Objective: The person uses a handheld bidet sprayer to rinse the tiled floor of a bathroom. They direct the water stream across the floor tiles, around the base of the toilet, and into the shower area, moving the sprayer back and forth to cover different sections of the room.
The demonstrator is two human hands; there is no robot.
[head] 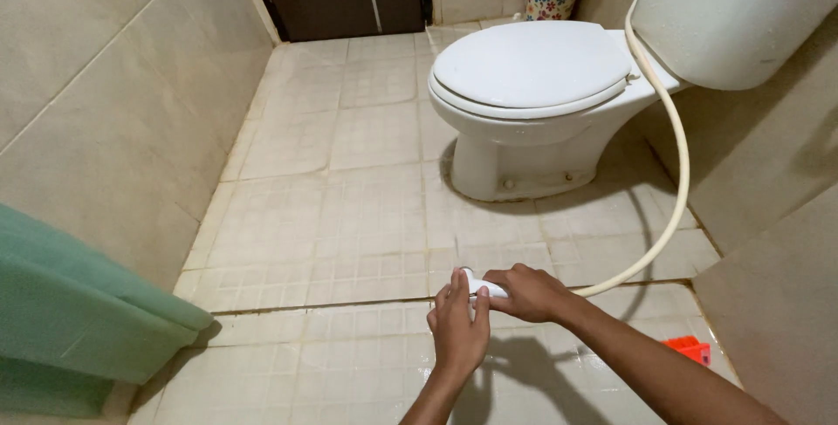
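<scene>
Down low over the tiled floor (367,215):
right hand (526,292): fingers wrapped round white sprayer head (482,286)
left hand (458,329): upright, fingers pinching its tip
hose (676,172): curves toward toilet (532,93)

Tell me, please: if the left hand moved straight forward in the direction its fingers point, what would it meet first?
The left hand points up-frame, over the tiled floor. Beyond the sprayer head it touches, the toilet base seems the first obstacle, though depth is unclear.
</scene>
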